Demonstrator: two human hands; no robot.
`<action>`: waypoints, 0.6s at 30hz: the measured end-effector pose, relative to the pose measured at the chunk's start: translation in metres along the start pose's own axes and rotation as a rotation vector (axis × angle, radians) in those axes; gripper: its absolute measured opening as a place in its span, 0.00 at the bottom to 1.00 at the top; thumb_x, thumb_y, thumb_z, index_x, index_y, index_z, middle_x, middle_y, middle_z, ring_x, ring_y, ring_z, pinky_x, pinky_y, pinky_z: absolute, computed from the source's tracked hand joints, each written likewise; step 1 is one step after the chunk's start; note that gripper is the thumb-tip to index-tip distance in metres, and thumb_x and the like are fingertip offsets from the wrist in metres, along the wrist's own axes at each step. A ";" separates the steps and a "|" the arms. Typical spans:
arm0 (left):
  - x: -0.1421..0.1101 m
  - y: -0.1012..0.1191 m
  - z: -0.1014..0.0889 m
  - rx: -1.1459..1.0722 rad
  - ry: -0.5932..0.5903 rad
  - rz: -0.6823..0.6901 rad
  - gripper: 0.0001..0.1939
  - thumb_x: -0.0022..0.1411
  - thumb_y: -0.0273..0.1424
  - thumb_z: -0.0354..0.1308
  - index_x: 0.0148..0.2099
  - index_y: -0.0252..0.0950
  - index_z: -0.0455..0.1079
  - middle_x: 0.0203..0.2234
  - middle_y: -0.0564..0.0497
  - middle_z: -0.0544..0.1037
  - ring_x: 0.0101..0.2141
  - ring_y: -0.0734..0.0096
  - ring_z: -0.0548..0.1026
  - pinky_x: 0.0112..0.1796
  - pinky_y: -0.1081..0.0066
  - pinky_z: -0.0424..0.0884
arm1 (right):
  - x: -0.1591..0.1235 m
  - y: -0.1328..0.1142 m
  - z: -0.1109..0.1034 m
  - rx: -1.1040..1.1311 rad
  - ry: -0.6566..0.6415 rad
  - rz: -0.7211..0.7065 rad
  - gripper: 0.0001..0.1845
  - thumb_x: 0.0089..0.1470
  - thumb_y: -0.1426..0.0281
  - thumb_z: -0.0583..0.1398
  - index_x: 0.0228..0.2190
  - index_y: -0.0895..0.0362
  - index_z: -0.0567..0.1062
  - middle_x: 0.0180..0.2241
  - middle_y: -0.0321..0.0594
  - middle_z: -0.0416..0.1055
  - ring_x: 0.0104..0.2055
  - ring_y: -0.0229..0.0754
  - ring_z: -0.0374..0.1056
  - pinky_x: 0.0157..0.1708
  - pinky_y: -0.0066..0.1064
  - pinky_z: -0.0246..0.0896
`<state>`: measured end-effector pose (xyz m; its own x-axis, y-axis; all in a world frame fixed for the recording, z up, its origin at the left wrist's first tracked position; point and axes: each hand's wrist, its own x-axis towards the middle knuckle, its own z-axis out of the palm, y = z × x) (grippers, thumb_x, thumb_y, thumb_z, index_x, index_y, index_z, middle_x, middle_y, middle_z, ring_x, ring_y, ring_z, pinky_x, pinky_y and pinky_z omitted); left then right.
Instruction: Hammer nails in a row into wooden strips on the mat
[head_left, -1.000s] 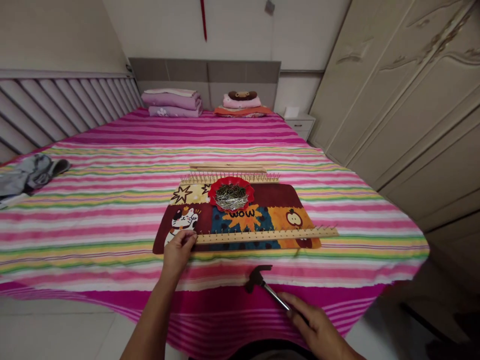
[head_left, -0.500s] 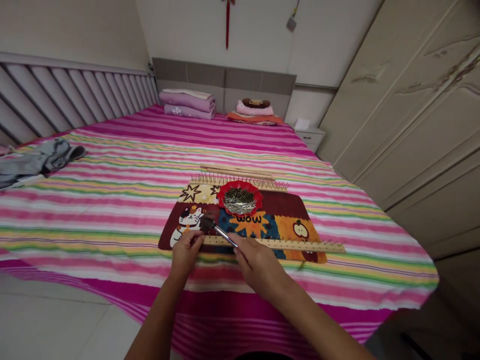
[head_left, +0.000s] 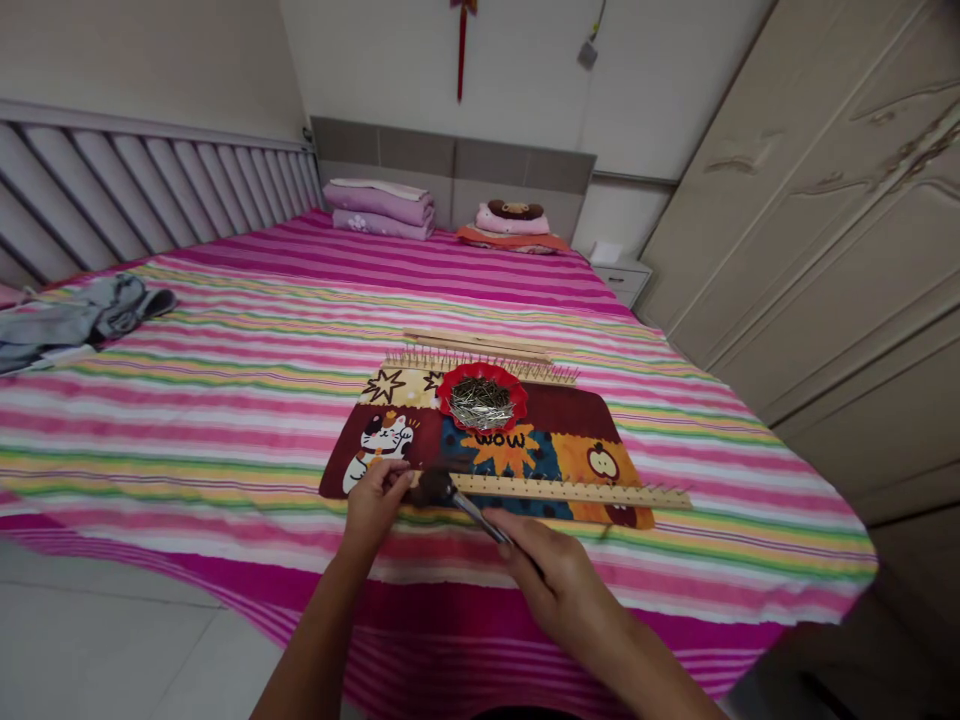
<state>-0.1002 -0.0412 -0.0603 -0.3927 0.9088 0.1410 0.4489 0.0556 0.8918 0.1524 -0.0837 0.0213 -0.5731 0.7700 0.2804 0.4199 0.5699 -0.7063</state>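
Observation:
In my right hand [head_left: 559, 575] is a hammer [head_left: 480, 520], held by its handle, with its dark head blurred over the left part of a wooden strip [head_left: 555, 488]. The strip lies across a patterned mat [head_left: 517, 400], and a row of small holes or dots runs along it. Thin nails stand at its right end. My left hand [head_left: 377, 505] is pinched closed at the strip's left end; whatever its fingertips hold is hidden. Beyond the hammer, a red scalloped bowl [head_left: 520, 402] full of loose nails [head_left: 480, 402] rests on the mat.
Behind the bowl lies another wooden strip [head_left: 559, 376] bristling with upright nails, and bare wooden strips [head_left: 480, 343] lie beyond it. A striped sheet [head_left: 225, 400] covers the bed. Grey clothing [head_left: 97, 315] is at the left, folded bedding [head_left: 382, 208] by the headboard.
The hammer and my right hand have moved right and nearer to me, the head now lower in the picture. My left hand stays at the strip's end.

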 end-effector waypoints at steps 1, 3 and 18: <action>0.001 -0.001 -0.001 -0.015 -0.013 -0.009 0.15 0.48 0.40 0.55 0.37 0.37 0.70 0.22 0.55 0.69 0.25 0.72 0.67 0.30 0.72 0.66 | -0.015 0.003 -0.002 0.029 -0.010 0.031 0.21 0.61 0.73 0.50 0.55 0.49 0.65 0.42 0.40 0.75 0.41 0.41 0.72 0.41 0.31 0.68; 0.005 -0.003 -0.005 0.003 -0.043 -0.001 0.19 0.45 0.39 0.57 0.41 0.36 0.70 0.24 0.55 0.68 0.27 0.72 0.68 0.31 0.71 0.67 | -0.045 0.010 -0.003 0.074 -0.063 0.086 0.21 0.62 0.72 0.50 0.56 0.49 0.64 0.43 0.41 0.75 0.43 0.42 0.72 0.42 0.30 0.68; 0.062 0.002 -0.053 0.411 -0.375 0.010 0.19 0.32 0.41 0.62 0.31 0.40 0.73 0.24 0.56 0.74 0.27 0.70 0.72 0.31 0.74 0.67 | -0.137 0.042 0.011 0.185 -0.055 0.364 0.22 0.56 0.77 0.51 0.50 0.49 0.70 0.44 0.37 0.76 0.45 0.41 0.72 0.44 0.27 0.65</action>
<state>-0.1661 -0.0070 -0.0272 -0.1075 0.9909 -0.0807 0.7568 0.1342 0.6397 0.2408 -0.1685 -0.0533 -0.4496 0.8923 -0.0409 0.4716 0.1982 -0.8592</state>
